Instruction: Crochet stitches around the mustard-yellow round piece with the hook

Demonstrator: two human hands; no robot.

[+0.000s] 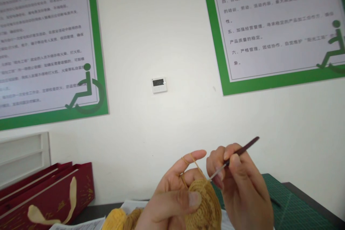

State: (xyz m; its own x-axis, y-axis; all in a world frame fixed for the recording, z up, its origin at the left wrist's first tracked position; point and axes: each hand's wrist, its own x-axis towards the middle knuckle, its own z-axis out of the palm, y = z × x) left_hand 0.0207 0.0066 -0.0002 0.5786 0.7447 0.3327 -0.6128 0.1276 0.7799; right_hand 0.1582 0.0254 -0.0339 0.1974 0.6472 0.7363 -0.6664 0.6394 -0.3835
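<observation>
My left hand (172,197) pinches a mustard-yellow crocheted piece (203,201) between thumb and fingers. Its forefinger is stretched out with a strand of yellow yarn (192,161) looped over it. My right hand (239,183) is closed on a dark-handled crochet hook (237,154). The hook's metal tip points down-left into the top edge of the crocheted piece. Both hands are raised at the lower middle of the head view, touching the same piece. A ball of yellow yarn (118,220) lies below the left hand.
Dark red gift bags (45,197) with cream handles stand at lower left. A green cutting mat (291,208) lies on the dark table at lower right. Two green-bordered posters (269,25) and a small wall thermostat (159,84) hang on the white wall behind.
</observation>
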